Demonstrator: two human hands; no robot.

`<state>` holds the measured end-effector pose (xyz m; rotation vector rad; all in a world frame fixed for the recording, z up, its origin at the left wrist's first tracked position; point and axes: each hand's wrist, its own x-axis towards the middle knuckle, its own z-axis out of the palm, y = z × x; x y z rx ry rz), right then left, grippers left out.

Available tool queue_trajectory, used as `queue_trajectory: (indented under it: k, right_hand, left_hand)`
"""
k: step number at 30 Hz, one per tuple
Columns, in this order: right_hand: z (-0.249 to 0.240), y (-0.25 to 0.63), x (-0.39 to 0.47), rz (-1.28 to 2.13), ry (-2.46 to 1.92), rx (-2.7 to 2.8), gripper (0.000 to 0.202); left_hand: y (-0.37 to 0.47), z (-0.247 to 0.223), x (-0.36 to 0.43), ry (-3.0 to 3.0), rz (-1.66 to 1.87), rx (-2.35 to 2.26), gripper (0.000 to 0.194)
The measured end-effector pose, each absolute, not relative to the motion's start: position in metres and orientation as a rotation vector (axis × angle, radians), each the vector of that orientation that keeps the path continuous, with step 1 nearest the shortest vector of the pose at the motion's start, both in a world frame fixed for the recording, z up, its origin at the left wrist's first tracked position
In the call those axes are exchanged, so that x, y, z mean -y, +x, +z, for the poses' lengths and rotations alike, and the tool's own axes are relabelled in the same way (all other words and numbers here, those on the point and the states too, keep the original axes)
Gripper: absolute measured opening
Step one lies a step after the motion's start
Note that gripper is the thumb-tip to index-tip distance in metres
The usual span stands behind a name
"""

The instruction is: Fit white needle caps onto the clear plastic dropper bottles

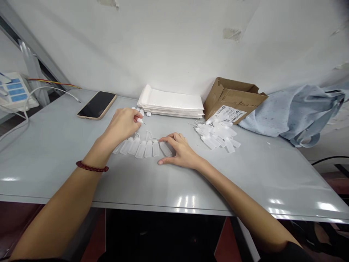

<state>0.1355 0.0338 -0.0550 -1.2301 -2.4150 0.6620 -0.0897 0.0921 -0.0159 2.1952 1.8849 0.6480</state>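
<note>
My left hand [124,122] pinches a small white cap [140,120] with a thin needle-like tip pointing right. Just behind it lie several more white caps [141,112], partly hidden by the fingers. Below, small translucent squeeze bottles [148,149] lie side by side in a row on the table, some with thin strap-like loops at their tops. My right hand [178,150] rests at the row's right end, thumb and index finger spread around the last bottle [165,149]. Its index fingertip is by the bottle's neck; whether it presses on it I cannot tell.
A loose pile of similar translucent bottles [218,134] lies right of my right hand. Behind are stacked white padded envelopes [174,100], an open cardboard box [231,100] and a light blue cloth bag [289,112]. A phone [97,104] and white cable [51,88] lie left on the grey table [136,185].
</note>
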Motion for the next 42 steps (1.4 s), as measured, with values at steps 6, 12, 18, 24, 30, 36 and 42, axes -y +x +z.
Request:
queue_trajectory:
  k: [6, 12, 18, 24, 30, 36, 42]
  right_hand:
    - [-0.055, 0.135, -0.035, 0.663, -1.235, 2.422, 0.071]
    - [-0.058, 0.134, -0.036, 0.666, -1.224, 2.402, 0.064]
    - [-0.058, 0.133, -0.034, 0.618, -1.221, 2.403, 0.060]
    - [-0.061, 0.127, -0.030, 0.448, -1.234, 2.467, 0.039]
    - [-0.063, 0.124, -0.027, 0.375, -1.242, 2.471, 0.014]
    - [-0.066, 0.126, -0.028, 0.489, -1.265, 2.309, 0.014]
    - [-0.065, 0.130, -0.029, 0.581, -1.261, 1.952, 0.010]
  left_hand:
    - [-0.088, -0.015, -0.090, 2.198, 0.586, -1.887, 0.033]
    - [-0.083, -0.010, -0.086, 2.168, 0.615, -1.859, 0.034]
    - [-0.077, -0.007, -0.081, 1.954, 0.703, -1.752, 0.027]
    - [-0.072, -0.006, -0.077, 1.843, 0.746, -1.651, 0.028]
    - [-0.066, -0.002, -0.072, 1.756, 0.773, -1.567, 0.026]
    - [-0.056, -0.001, -0.064, 1.566, 0.786, -1.448, 0.025]
    - [-0.046, -0.005, -0.057, 1.437, 0.729, -1.206, 0.026]
